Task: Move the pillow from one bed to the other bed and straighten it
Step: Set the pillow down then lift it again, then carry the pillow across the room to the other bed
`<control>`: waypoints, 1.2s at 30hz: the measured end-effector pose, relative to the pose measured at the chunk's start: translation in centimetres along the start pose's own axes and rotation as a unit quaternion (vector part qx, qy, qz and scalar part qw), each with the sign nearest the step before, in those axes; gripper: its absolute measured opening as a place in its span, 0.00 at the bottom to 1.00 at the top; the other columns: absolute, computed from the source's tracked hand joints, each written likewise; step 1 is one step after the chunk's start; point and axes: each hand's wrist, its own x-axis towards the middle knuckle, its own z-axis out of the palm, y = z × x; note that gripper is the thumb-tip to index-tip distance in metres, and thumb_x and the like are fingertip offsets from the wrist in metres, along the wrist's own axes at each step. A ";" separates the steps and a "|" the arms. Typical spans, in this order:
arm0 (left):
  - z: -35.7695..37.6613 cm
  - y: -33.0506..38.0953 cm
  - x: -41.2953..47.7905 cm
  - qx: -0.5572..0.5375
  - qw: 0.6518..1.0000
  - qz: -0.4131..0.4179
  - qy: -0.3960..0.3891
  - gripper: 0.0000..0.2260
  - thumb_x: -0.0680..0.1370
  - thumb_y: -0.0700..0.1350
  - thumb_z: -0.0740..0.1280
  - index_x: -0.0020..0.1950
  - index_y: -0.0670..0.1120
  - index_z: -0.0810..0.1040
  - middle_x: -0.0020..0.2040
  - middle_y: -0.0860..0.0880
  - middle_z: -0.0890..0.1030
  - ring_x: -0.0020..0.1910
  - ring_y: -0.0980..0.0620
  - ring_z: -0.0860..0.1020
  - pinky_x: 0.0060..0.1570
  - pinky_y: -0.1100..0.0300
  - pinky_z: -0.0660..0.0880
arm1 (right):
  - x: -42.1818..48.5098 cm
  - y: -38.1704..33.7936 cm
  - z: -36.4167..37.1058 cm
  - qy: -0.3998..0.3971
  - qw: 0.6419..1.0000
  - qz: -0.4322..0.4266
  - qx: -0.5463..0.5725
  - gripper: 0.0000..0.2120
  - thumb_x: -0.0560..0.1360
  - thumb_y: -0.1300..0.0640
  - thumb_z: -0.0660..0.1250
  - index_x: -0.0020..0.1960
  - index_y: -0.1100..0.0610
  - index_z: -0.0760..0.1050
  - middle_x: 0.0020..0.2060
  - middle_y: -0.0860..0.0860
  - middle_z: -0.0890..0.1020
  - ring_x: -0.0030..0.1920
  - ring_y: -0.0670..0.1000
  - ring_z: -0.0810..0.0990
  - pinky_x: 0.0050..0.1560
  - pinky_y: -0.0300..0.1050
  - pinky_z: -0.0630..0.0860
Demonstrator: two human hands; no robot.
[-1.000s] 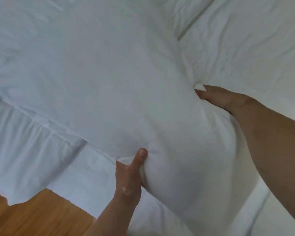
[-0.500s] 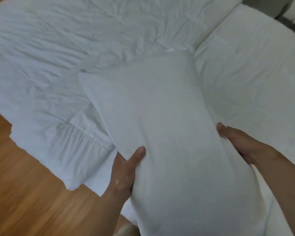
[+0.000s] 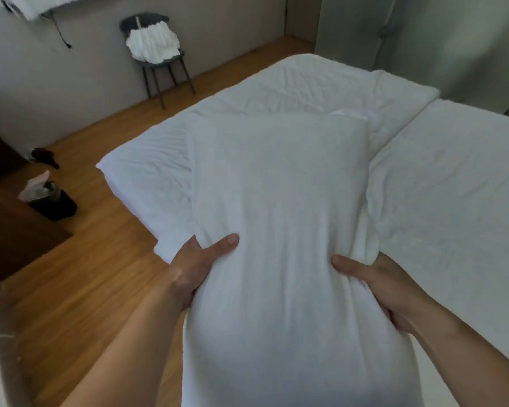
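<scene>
A large white pillow (image 3: 279, 201) hangs lengthwise in front of me, lifted above the beds. My left hand (image 3: 193, 267) grips its left edge, thumb on top. Pinching the right edge is my right hand (image 3: 373, 284), with the fabric bunched under the thumb. Behind the pillow lies the left bed (image 3: 291, 83) with a wrinkled white duvet. The right bed (image 3: 453, 177), covered in a smooth white sheet, adjoins it. The pillow hides the seam between the beds near me.
Wooden floor (image 3: 80, 274) runs along the left bed. A dark chair (image 3: 156, 57) with white cloth piled on it stands by the far wall. A black bin (image 3: 52, 201) with a plastic bag sits beside dark wooden furniture (image 3: 9, 224) at the left.
The pillow has come up off the bed into the air. My view has tilted up to show the room. Both hands have shifted closer together on the pillow's sides.
</scene>
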 end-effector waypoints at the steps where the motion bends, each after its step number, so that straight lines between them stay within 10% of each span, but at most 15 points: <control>1: -1.4 0.2 -1.0 0.002 1.000 0.002 0.002 0.39 0.60 0.60 0.82 0.69 0.51 0.79 0.58 0.50 0.88 0.58 0.44 0.86 0.64 0.41 0.78 | -0.4 0.1 1.3 0.000 1.000 0.001 -0.007 0.18 0.66 0.51 0.79 0.55 0.48 0.83 0.44 0.45 0.90 0.43 0.46 0.89 0.47 0.46 0.80; 16: -26.6 -3.0 -5.1 -0.003 0.997 -0.015 0.071 0.33 0.64 0.61 0.80 0.67 0.55 0.79 0.56 0.56 0.89 0.52 0.53 0.88 0.53 0.54 0.81 | 3.8 -0.4 26.6 -0.080 0.993 0.049 -0.067 0.36 0.53 0.43 0.84 0.59 0.53 0.84 0.48 0.51 0.90 0.47 0.52 0.90 0.52 0.51 0.82; 36: -53.5 4.0 5.8 -0.076 0.965 0.007 0.250 0.47 0.54 0.69 0.82 0.70 0.55 0.76 0.59 0.52 0.87 0.57 0.46 0.87 0.62 0.41 0.80 | 24.8 -10.6 56.7 -0.191 0.974 -0.007 -0.125 0.18 0.67 0.50 0.82 0.55 0.47 0.82 0.41 0.42 0.89 0.39 0.43 0.88 0.43 0.44 0.80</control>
